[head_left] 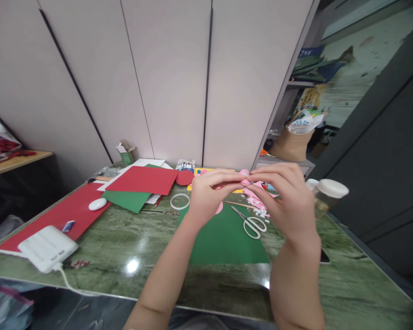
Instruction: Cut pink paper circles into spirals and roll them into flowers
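Note:
Both hands meet above the far part of the table, fingertips almost touching. Between them is a small pink paper piece [244, 173] with rounded edges, partly covered by the fingers. My left hand [211, 192] pinches it from the left, thumb below and fingers above. From the other side my right hand [284, 195] grips it the same way. Beneath the hands lies a green paper sheet [227, 243]. White-handled scissors [253, 225] rest on its right part, blades pointing up and left. Another pink paper piece [219, 208] shows beside my left wrist.
Pink and white paper scraps [258, 201] lie beyond the scissors. A white-lidded jar [330, 190] stands right. Left are a white ring [180, 201], a red sheet [141, 179], a red disc [185, 178], and a white corded device [48, 247]. Cabinet doors [172, 82] rise behind the table.

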The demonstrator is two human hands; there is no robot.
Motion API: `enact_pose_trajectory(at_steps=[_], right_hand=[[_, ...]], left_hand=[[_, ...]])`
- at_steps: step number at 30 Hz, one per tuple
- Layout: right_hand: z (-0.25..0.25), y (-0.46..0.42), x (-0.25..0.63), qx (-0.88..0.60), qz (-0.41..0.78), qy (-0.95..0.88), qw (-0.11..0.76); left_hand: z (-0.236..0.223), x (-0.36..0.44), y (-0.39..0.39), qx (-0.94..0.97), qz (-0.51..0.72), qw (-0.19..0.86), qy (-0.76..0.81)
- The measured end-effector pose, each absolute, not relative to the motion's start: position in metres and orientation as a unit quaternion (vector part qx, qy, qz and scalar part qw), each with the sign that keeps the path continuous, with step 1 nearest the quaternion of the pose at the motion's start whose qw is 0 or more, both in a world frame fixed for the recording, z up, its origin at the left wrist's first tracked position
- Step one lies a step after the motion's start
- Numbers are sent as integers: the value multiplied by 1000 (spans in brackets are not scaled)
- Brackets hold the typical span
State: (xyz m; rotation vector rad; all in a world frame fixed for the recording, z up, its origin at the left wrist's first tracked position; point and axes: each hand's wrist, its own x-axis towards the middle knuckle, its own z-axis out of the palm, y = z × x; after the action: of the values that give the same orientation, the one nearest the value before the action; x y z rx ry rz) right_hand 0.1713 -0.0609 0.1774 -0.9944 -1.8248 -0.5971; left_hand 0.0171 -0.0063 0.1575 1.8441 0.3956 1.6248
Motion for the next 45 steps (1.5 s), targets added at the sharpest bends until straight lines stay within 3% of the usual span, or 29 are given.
enact_pose_trajectory(at_steps=[10,16,45], right_hand=[[176,-52,172,-396,-94,-732,546],[172,-47,170,-416,-51,-701,577],[173,-47,167,-441,-97,-700,553]], left_hand=[[160,23,-8,618,602,475,170],[157,26,-3,599,597,509,159],[158,28,-1,570,578,557,177]])
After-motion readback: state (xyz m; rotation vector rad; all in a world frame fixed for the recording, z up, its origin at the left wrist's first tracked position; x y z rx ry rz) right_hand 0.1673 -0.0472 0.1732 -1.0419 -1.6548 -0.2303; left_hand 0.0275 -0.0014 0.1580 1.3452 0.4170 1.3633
